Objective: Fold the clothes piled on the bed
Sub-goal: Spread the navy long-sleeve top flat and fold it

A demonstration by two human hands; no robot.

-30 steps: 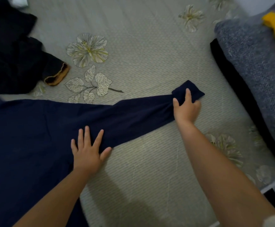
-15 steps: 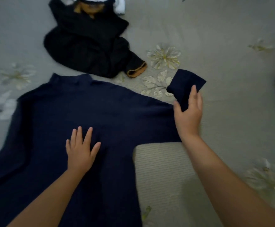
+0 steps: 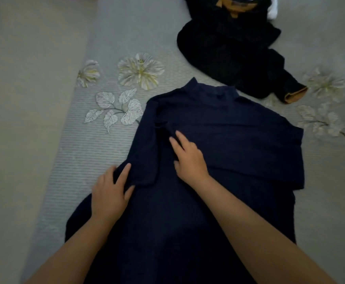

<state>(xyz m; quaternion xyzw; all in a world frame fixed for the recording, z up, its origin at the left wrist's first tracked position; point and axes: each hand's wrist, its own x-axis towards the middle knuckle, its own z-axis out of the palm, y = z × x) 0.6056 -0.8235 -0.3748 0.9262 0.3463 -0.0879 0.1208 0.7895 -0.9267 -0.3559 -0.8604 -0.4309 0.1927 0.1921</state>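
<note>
Bed [image 3: 69, 160]: sleeve [image 3: 249, 160] now folded across sweater [image 3: 188, 232]; right hand [image 3: 190, 158] flat; left hand [image 3: 110, 193] gripping edge.

Bed [image 3: 44, 99]: grey-green cover, fine ribbed stripes down the middle band, plainer strip along the left side. Printed pale flowers and leaf sprigs left of centre and along the right.

Directly on it:
- navy sweater [image 3: 218, 201], laid flat, high collar pointing away, body running to the near edge of view. Both sleeves folded in across the chest; right sleeve lies as a diagonal band over the front.
- black garment [image 3: 229, 54], crumpled heap just beyond the sweater's collar, touching or nearly so. Mustard-brown lining at its top, one sleeve with a mustard cuff trailing right.
- white cloth [image 3: 273, 11], partly under the heap's far right edge, mostly cut off.
</note>
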